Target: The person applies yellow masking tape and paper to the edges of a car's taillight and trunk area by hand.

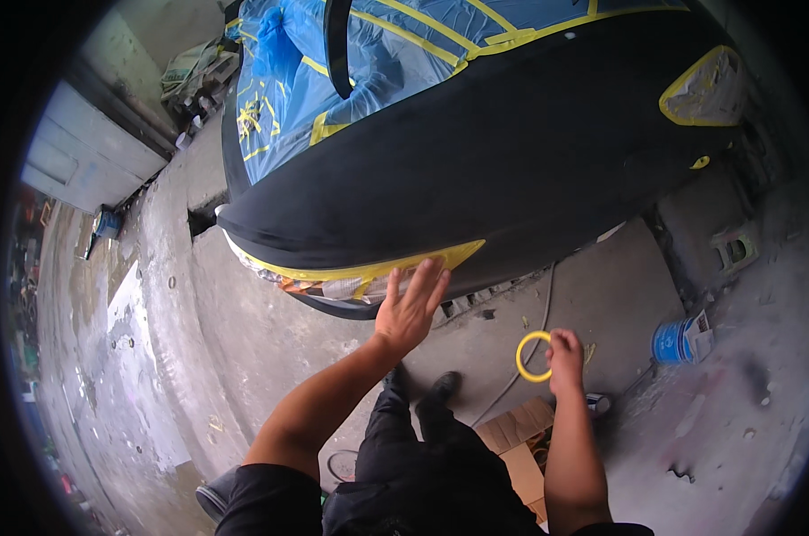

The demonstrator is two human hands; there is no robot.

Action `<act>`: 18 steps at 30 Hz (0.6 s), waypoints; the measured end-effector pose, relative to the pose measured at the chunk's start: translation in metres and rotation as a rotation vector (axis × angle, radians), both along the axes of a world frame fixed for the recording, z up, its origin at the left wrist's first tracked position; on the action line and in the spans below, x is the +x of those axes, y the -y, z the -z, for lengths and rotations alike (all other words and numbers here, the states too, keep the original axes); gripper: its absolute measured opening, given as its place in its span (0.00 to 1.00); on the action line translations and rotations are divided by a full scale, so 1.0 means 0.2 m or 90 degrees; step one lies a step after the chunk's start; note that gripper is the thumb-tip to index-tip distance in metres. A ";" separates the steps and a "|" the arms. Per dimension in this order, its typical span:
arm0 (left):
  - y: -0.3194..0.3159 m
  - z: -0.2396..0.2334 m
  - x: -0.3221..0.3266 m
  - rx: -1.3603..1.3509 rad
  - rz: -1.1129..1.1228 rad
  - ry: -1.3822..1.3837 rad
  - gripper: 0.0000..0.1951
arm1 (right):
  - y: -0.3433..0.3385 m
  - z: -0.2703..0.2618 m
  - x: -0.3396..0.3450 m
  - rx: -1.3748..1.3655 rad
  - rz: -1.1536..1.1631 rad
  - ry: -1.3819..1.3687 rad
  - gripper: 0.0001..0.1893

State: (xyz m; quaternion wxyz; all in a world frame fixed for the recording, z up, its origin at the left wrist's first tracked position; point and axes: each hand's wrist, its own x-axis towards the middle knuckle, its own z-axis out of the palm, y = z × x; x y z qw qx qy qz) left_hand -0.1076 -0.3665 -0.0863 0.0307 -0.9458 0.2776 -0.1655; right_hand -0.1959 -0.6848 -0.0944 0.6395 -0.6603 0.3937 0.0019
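My left hand [409, 309] lies flat, fingers spread, against the lower edge of a matte black car body [444, 174]. Its fingertips touch yellow masking tape [461, 256] that runs along the top of a lamp area masked with printed paper [344, 289]. In my right hand [565, 362] is a roll of yellow masking tape [519, 355], pinched at its right side and held above the floor, away from the car.
Blue plastic film [391, 67], taped down, covers the car's windows. A grey hose [546, 301] crosses the concrete floor. An open cardboard box [521, 469] stands by my legs. Farther right are a blue paint can [672, 342] and a concrete block [734, 250].
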 end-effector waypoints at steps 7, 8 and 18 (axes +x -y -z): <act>0.01 -0.11 0.10 0.073 0.083 -0.026 0.34 | 0.07 0.42 -0.51 -0.066 -0.074 -0.110 0.05; -0.02 -0.15 0.10 0.062 0.091 -0.067 0.33 | 0.07 0.46 -0.55 -0.080 -0.109 -0.103 0.04; -0.54 -0.30 -0.03 0.103 0.129 -0.060 0.29 | -0.11 0.71 -0.70 -0.173 -0.287 -0.022 0.09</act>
